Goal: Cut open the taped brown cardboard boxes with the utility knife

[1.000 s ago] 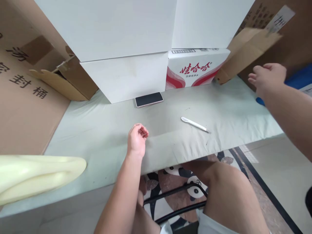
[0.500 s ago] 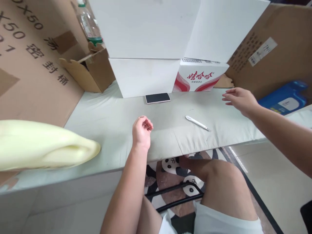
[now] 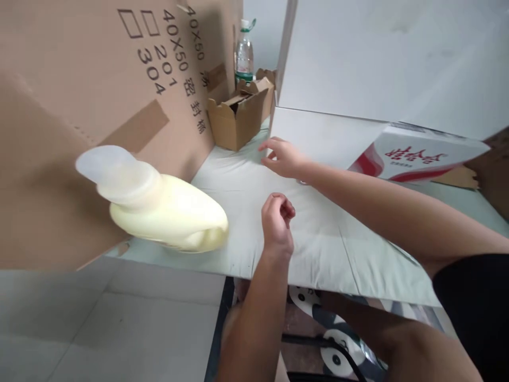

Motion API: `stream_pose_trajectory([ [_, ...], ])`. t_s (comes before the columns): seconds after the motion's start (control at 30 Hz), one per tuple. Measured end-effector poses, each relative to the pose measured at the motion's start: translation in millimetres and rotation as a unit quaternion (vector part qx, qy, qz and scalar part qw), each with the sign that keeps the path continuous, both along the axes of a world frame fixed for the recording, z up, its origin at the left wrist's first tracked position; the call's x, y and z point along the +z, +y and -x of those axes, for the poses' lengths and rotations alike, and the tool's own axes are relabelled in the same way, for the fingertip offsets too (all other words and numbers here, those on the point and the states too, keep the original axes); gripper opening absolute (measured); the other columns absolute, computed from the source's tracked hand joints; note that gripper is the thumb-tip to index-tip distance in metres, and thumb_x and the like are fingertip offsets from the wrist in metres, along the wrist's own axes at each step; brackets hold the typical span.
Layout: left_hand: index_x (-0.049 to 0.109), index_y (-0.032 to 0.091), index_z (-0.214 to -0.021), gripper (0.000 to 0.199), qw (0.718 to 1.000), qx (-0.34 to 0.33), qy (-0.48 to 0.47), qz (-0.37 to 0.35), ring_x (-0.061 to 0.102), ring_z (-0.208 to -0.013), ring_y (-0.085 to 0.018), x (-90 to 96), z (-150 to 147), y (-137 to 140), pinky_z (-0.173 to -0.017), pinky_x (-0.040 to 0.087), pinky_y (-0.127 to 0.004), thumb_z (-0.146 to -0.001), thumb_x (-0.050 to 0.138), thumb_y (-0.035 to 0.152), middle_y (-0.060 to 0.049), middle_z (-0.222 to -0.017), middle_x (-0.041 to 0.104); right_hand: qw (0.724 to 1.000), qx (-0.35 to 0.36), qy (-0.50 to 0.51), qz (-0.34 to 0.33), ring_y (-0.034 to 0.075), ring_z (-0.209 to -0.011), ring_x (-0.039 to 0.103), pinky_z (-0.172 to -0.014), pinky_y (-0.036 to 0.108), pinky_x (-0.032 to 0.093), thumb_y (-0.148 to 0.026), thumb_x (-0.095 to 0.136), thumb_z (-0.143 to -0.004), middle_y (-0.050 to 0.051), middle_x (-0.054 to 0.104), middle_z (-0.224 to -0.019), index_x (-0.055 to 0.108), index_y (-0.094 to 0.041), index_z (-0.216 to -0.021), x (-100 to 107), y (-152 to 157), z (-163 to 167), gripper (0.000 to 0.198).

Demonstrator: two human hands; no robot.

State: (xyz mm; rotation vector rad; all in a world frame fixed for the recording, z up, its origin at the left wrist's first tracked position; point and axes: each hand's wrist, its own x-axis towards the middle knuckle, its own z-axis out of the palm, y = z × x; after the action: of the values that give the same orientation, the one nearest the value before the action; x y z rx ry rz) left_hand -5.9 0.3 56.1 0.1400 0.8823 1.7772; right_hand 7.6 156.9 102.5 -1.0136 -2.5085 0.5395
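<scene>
My right hand (image 3: 283, 157) reaches across to the left, above the pale green cloth (image 3: 238, 180), with its fingers apart and nothing in them. Nearer to me, my left hand (image 3: 278, 225) hovers over the same cloth, its fingers curled in and no object visible in them. To the left of both hands is a pale yellow plastic bottle (image 3: 170, 212) with a translucent cap (image 3: 127, 175); neither hand touches it. Only a sliver of the phone (image 3: 303, 182) shows beside my right forearm, which hides the rest. The white cutter is not visible.
A large cardboard box (image 3: 99, 79) rises at the left. Behind the hands are a small open carton (image 3: 238, 119), a clear bottle with a green label (image 3: 244, 55) and white boxes (image 3: 318, 135). A red-and-white carton (image 3: 421, 154) stands at the right.
My view has turned left, bringing the yellow bottle's cap into sight. My right hand has swung from the far right across to the left, past my left hand, which stays curled.
</scene>
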Motion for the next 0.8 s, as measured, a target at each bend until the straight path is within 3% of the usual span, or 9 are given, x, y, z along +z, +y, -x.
stream_pose_trajectory([
  [0.1,0.042,0.02,-0.062,0.022,1.0,0.009,-0.007,0.003,0.041,-0.057,-0.01,1.5,7.4,0.2,-0.059,0.034,-0.024,-0.074,0.061,0.022,0.003,-0.059,0.04,0.999,0.019,0.015,-0.024,0.022,-0.112,0.072,-0.111,0.042,0.055,-0.011,0.058,-0.089,0.012,0.054,-0.155,0.069,-0.018,-0.116,1.9,19.2,75.7,0.03],
  [0.2,0.04,0.02,-0.062,0.028,1.0,0.01,-0.023,-0.001,0.042,-0.059,-0.01,3.0,12.7,-0.7,-0.062,0.036,-0.026,-0.077,0.063,0.023,0.002,-0.062,0.037,1.0,0.003,-0.004,-0.025,0.026,-0.13,0.066,-0.119,0.046,0.048,-0.011,0.056,-0.09,0.01,0.036,-0.168,0.067,-0.017,-0.117,6.3,39.5,129.0,0.03],
  [0.33,0.041,0.02,-0.063,0.028,0.999,0.008,-0.031,-0.002,0.043,-0.061,-0.011,2.5,18.7,-1.1,-0.065,0.037,-0.029,-0.078,0.064,0.025,0.001,-0.064,0.038,0.998,-0.019,-0.052,-0.031,0.031,-0.147,0.051,-0.127,0.047,0.037,-0.009,0.054,-0.091,0.014,0.05,-0.154,0.066,-0.007,-0.11,7.7,66.7,153.5,0.023],
  [0.57,0.048,0.02,-0.06,0.019,0.998,0.062,0.025,-0.015,0.042,-0.06,-0.013,7.5,21.2,-4.3,-0.063,0.035,-0.03,-0.074,0.06,0.024,0.0,-0.059,0.041,0.997,-0.042,-0.016,-0.06,0.031,-0.138,0.058,-0.124,0.046,0.044,-0.01,0.053,-0.088,0.014,0.056,-0.15,0.07,-0.011,-0.116,-11.1,69.8,114.4,0.032],
  [0.7,0.051,0.02,-0.062,0.02,0.986,0.105,0.115,-0.064,0.045,-0.064,-0.014,20.0,9.7,-17.9,-0.066,0.036,-0.032,-0.081,0.06,0.021,-0.001,-0.062,0.045,0.998,-0.014,0.016,-0.066,0.031,-0.129,0.063,-0.116,0.046,0.051,-0.019,0.053,-0.09,0.013,0.06,-0.148,0.073,-0.017,-0.115,-16.6,41.1,70.5,0.033],
  [0.8,0.055,0.021,-0.065,0.019,0.962,0.149,0.196,-0.119,0.047,-0.063,-0.014,36.3,2.6,-32.6,-0.066,0.037,-0.032,-0.083,0.062,0.02,-0.001,-0.062,0.048,0.997,0.0,0.043,-0.069,0.026,-0.101,0.072,-0.1,0.044,0.058,-0.024,0.05,-0.092,0.013,0.063,-0.146,0.075,-0.018,-0.114,-20.1,1.3,27.4,0.034],
])
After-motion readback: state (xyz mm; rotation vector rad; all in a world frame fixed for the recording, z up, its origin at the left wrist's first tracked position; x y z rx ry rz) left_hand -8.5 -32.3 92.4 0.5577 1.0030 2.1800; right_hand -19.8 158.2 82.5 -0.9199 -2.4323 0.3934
